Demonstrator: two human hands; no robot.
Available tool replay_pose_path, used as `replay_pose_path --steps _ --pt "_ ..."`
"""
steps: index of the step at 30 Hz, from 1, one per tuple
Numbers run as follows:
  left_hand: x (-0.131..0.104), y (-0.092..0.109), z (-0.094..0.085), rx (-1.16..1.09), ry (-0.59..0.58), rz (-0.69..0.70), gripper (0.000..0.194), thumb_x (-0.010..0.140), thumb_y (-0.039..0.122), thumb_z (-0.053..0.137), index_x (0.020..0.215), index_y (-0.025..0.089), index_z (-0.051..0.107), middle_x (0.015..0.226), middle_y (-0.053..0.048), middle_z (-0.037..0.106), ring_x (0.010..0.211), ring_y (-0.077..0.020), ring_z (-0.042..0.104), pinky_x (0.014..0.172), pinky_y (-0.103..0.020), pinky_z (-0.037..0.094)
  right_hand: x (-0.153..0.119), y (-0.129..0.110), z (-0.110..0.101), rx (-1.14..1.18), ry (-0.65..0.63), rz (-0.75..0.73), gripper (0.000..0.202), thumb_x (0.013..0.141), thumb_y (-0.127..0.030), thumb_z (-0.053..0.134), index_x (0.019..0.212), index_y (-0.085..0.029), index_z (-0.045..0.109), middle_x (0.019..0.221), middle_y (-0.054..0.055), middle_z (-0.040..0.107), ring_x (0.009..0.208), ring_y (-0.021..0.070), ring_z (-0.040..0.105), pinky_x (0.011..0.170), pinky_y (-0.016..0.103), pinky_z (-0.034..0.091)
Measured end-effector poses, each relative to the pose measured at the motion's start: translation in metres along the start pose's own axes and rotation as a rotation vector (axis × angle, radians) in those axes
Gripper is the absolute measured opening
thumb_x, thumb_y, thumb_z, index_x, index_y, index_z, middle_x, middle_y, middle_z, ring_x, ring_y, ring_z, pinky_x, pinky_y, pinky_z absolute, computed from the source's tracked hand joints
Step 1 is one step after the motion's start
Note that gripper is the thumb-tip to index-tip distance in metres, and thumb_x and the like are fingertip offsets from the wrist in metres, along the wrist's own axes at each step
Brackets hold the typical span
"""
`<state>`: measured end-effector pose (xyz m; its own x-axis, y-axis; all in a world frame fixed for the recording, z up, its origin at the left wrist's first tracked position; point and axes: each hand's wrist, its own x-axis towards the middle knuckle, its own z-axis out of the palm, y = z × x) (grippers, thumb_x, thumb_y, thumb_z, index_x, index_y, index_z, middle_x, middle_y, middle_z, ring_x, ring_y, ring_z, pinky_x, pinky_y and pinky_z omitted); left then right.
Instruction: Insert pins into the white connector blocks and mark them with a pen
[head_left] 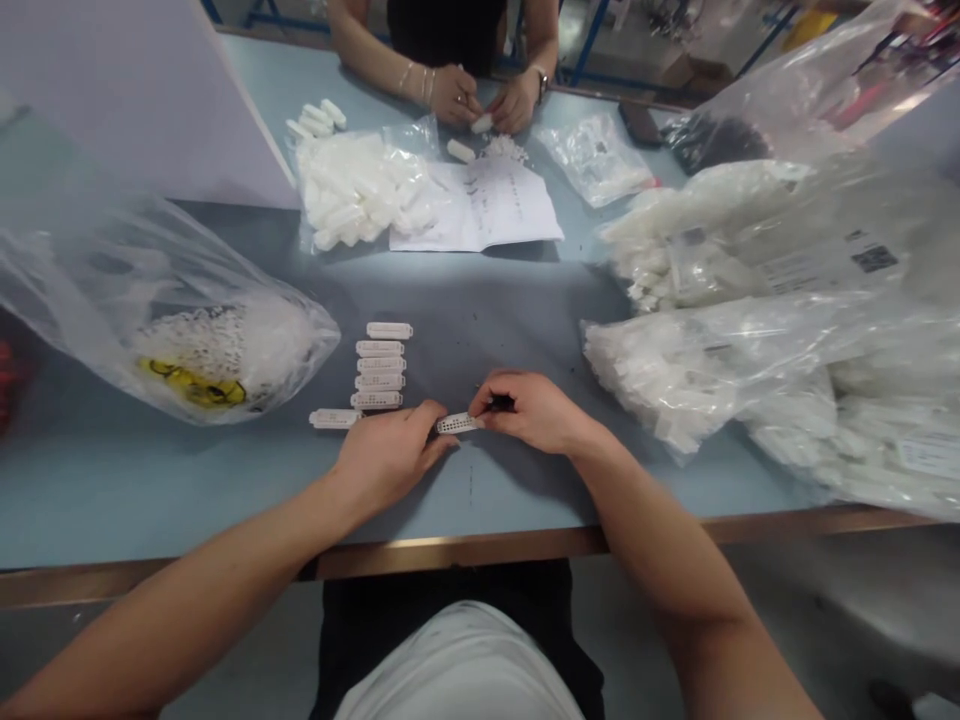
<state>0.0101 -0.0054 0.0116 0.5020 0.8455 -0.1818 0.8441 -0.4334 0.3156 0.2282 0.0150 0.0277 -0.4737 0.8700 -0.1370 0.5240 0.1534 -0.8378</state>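
Near the table's front edge, my left hand (390, 448) is closed on the left end of a white plastic connector housing (456, 424) with rows of small holes. My right hand (529, 408) pinches at the housing's right end. Something dark (501, 403) shows inside the curl of its fingers, too small to make out. Several similar white housings (379, 365) lie in a column beyond my left hand. One more housing (334, 419) lies just left of my left hand, partly behind it.
On the left sits a clear bag (232, 345) of small white parts. Bulky bags of white parts (675, 370) crowd the right side. Opposite, a co-worker's hands (487, 100) handle a white piece beside a paper sheet (517, 210) and another full bag (360, 190).
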Motion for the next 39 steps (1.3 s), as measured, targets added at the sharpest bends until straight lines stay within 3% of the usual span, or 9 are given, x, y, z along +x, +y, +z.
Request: replay_pose_path --steps 7,19,31,39 --pt "-0.003 0.000 0.003 0.017 0.064 0.044 0.034 0.091 0.049 0.043 0.101 0.020 0.058 0.075 -0.004 0.067 0.066 -0.0214 0.064 0.052 -0.027 0.032 0.001 0.005 0.004 0.031 0.009 0.012 0.010 0.074 -0.010 0.062 0.077 -0.018 0.067 0.079 -0.002 0.063 0.071 0.0094 0.057 0.066 0.021 0.041" --pt "-0.003 0.002 0.005 0.035 0.057 0.048 0.036 0.092 0.050 0.041 0.099 0.019 0.059 0.075 -0.006 0.068 0.065 -0.0205 0.063 0.051 -0.027 0.031 0.002 0.002 0.004 0.029 -0.017 0.034 0.011 0.072 -0.009 0.062 0.075 -0.018 0.066 0.077 -0.002 0.061 0.068 0.0088 0.054 0.065 0.021 0.039" --pt "-0.004 0.002 0.008 0.064 0.102 0.120 0.043 0.096 0.047 0.031 0.097 0.017 0.061 0.074 -0.008 0.068 0.063 -0.0206 0.062 0.050 -0.028 0.031 0.006 -0.007 0.000 -0.025 -0.118 0.136 0.006 0.073 -0.018 0.062 0.078 -0.018 0.060 0.071 -0.004 0.060 0.064 0.0094 0.049 0.057 0.021 0.034" --pt "-0.003 0.004 0.006 0.104 0.083 0.053 0.039 0.093 0.047 0.038 0.098 0.016 0.061 0.074 -0.009 0.068 0.061 -0.0210 0.063 0.048 -0.027 0.034 0.006 0.000 -0.003 -0.042 -0.068 0.036 0.008 0.080 -0.022 0.062 0.086 -0.019 0.063 0.081 -0.001 0.064 0.072 0.0117 0.055 0.065 0.023 0.040"
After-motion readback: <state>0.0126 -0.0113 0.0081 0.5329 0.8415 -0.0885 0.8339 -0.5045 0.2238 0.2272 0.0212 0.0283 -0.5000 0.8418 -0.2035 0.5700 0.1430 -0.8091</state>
